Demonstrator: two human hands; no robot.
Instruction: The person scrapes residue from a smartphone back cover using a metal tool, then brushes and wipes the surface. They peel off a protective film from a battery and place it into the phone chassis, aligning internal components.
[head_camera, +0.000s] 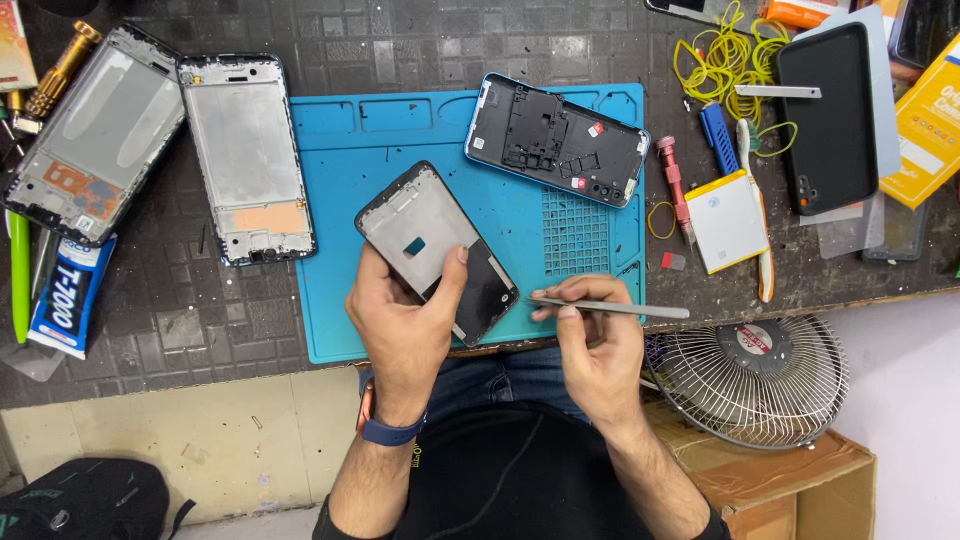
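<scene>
My left hand (405, 325) holds a phone screen frame (430, 245) tilted above the blue work mat (340, 290), thumb pressed on its silvery back. My right hand (595, 340) grips metal tweezers (615, 307), their tip pointing left toward the frame's lower dark end. The two hands sit close together at the mat's front edge. A blue phone body (555, 140) with exposed black insides lies on the mat's far right part.
Two more bare phone frames (245, 155) (95, 130) lie at left on the dark bench. A glue tube (65, 300), a pink screwdriver (675, 185), a yellow-edged battery (725, 220), yellow rubber bands (725, 60) and a black phone case (830, 115) surround the mat. A small fan (750, 380) sits below right.
</scene>
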